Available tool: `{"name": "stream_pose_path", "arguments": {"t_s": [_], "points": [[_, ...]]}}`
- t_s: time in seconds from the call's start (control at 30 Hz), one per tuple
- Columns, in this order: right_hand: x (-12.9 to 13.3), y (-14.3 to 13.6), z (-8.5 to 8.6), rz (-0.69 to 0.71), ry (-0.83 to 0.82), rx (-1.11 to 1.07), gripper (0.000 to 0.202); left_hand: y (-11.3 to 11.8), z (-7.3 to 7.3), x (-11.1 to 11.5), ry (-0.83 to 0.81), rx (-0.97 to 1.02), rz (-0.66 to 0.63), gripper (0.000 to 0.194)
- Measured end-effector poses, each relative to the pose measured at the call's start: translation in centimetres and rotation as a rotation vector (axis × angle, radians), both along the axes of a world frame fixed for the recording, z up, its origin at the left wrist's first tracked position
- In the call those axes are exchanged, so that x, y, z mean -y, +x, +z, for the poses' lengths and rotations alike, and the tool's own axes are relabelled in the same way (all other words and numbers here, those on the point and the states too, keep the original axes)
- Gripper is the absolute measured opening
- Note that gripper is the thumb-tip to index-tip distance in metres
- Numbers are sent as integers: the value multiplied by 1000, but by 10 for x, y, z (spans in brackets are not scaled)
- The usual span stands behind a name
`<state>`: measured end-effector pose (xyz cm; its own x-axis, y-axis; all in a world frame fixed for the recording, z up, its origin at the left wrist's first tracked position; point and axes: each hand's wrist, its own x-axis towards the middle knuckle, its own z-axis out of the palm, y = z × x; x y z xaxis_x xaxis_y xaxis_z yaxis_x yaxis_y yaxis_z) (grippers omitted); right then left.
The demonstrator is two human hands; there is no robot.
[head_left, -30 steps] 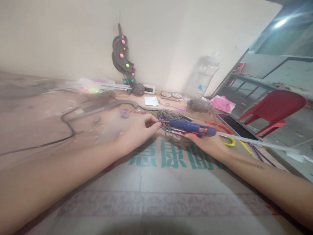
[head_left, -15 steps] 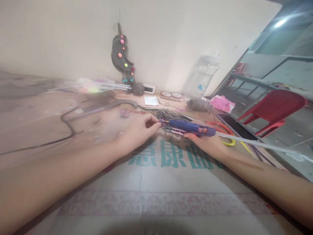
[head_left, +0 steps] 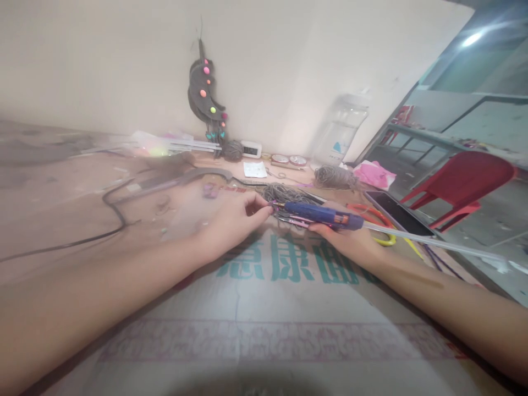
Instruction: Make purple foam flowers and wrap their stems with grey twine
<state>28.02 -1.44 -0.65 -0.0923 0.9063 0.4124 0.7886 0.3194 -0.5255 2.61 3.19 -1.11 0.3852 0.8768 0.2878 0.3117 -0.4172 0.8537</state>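
Note:
My right hand (head_left: 344, 234) is closed around a blue hot glue gun (head_left: 319, 213), which lies sideways with its nozzle toward the left. A long clear glue stick (head_left: 433, 240) sticks out of its back end. My left hand (head_left: 237, 223) pinches a tiny purple piece (head_left: 272, 205) between thumb and forefinger, right at the nozzle tip; its kind is too small to tell. Behind the gun lies a loose heap of grey yarn (head_left: 286, 193). Scissors-like metal blades (head_left: 293, 221) show just under the gun, partly hidden.
A decorated grey crescent (head_left: 202, 91) hangs on the wall. Behind my hands stand a water bottle (head_left: 340, 132), a small digital clock (head_left: 251, 149) and a grey yarn ball (head_left: 335, 177). On the right are a phone (head_left: 400, 213), orange-yellow scissor handles (head_left: 385, 237) and a red chair (head_left: 474, 176). A black cord (head_left: 117, 212) crosses the left.

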Motion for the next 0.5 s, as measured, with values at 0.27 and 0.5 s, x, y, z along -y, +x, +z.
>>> {"name": "stream_pose_path", "arguments": {"t_s": [0.27, 0.5], "points": [[-1, 2, -4, -56, 21, 15, 25, -1, -2, -2, 10, -9, -4, 19], [1, 0, -2, -70, 4, 9, 24, 0, -2, -1, 7, -9, -2, 19]]}}
